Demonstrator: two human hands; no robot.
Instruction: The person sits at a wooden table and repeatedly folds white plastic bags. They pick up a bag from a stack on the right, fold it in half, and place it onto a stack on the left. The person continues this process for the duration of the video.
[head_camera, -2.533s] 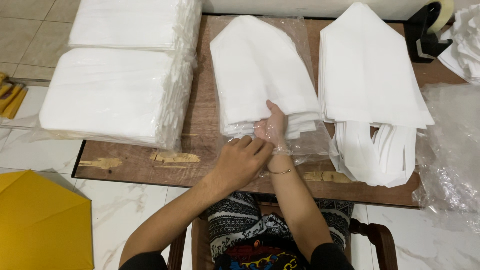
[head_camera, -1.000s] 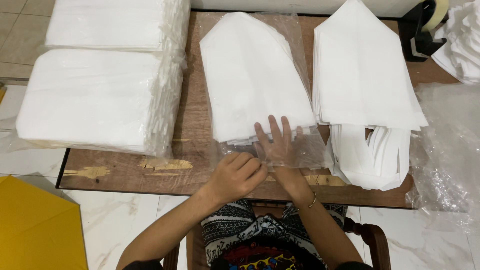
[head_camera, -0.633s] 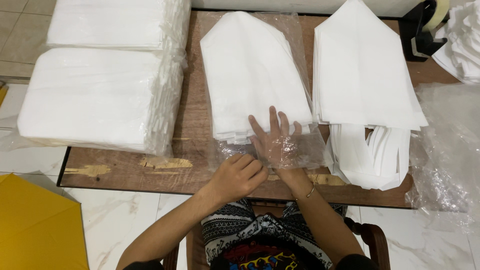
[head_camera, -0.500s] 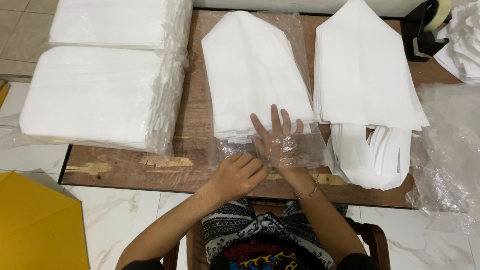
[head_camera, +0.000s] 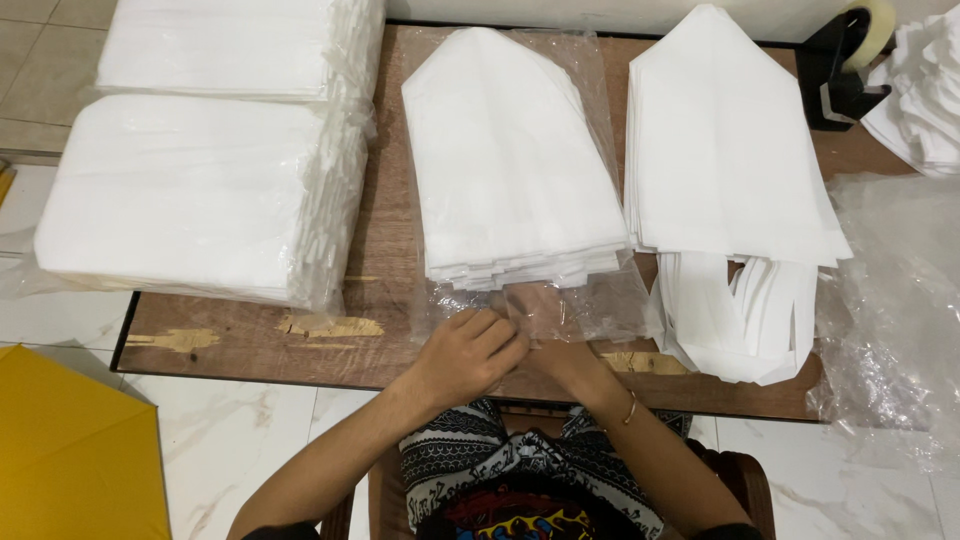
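Head view: two hands at the open end of a clear bag

Head camera looks down on a brown wooden table (head_camera: 250, 345). Near the middle lies one clear plastic bag (head_camera: 600, 300) with one stack of white pointed sheets (head_camera: 510, 180) inside it. The open end of the bag is at the near edge of the table, just in front of the person.

The left hand (head_camera: 470, 355) is curled, its fingers bent around the bag's near edge, and it seems to pinch the plastic. The right hand (head_camera: 545, 320) is partly under or inside the plastic, so I cannot tell how far it is open or if it grips something. Both hands are close together, touching the bag just below the stack.

Counted things: two wrapped white bundles (head_camera: 190, 200) lie on the left side, one behind the other. One loose stack of white sheets (head_camera: 720, 170) lies right of the bag. One black tape dispenser (head_camera: 840, 70) stands at the far right corner. One crumpled clear plastic sheet (head_camera: 890, 310) hangs at the right edge. One yellow object (head_camera: 70, 450) is on the floor at the lower left.
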